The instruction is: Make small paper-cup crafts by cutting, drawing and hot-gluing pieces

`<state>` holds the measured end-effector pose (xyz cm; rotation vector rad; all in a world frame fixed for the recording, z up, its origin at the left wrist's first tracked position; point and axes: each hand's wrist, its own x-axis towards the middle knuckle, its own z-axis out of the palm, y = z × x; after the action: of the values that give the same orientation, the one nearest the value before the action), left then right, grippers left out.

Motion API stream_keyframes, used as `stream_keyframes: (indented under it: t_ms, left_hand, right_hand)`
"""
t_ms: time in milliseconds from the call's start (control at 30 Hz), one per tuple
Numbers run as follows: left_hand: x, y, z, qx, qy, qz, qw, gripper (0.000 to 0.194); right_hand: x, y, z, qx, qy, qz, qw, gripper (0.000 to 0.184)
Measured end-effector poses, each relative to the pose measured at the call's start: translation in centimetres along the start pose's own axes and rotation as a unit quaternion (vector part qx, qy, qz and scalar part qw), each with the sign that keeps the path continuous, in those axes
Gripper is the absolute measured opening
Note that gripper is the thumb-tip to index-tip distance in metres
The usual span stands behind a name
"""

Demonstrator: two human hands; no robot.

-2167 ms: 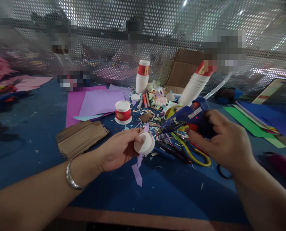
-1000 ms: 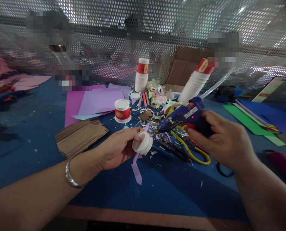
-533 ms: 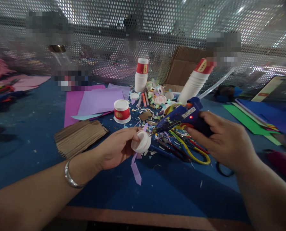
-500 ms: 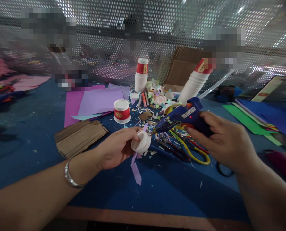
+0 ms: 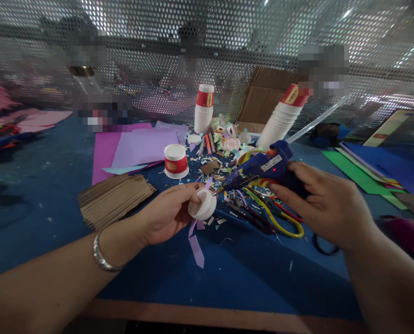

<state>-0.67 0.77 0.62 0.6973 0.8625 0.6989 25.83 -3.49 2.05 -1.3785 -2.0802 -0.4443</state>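
Observation:
Between the thumb and fingers of my left hand is a small white paper cup piece, tilted on its side. Purple paper strips hang below it, and another bit of purple paper shows above its rim. My right hand is wrapped round a blue hot glue gun with a lit red light. The gun's nozzle points left and is at the right edge of the cup piece; whether it touches I cannot tell. A clear glue stick sticks out of its back.
Scissors with yellow handles lie beneath the glue gun among paper scraps. A red and white paper cup, corrugated cardboard and purple sheets are at left. Cup stacks stand behind; green and blue sheets lie right.
The cup piece and the glue gun's nozzle have shifted very slightly left in view. Both hands keep the same hold.

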Motion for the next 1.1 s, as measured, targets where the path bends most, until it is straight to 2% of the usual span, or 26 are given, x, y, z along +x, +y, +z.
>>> stream_keyframes:
  t_ms: [667, 767, 867, 1000, 1100]
  left_hand:
    - [-0.13, 0.01, 0.17, 0.012, 0.04, 0.0, 0.999, 0.028]
    - [-0.11, -0.18, 0.07, 0.029, 0.031, 0.015, 0.999, 0.027]
    - [-0.06, -0.34, -0.07, 0.031, 0.009, 0.052, 0.998, 0.017]
    - [0.03, -0.15, -0.27, 0.016, 0.052, 0.087, 0.995, 0.024]
    - [0.1, 0.11, -0.37, 0.002, 0.069, 0.068, 0.995, 0.029]
  right_hand:
    - [0.03, 0.13, 0.07, -0.017, 0.028, -0.01, 0.999, 0.036]
    - [0.0, 0.2, 0.28, -0.027, 0.037, -0.015, 0.999, 0.033]
    - [0.06, 0.01, 0.29, -0.039, 0.043, -0.018, 0.998, 0.034]
    - [0.36, -0.39, 0.17, -0.053, 0.048, -0.009, 0.997, 0.039]
    - [0.54, -0.5, 0.18, -0.044, 0.049, 0.013, 0.998, 0.037]
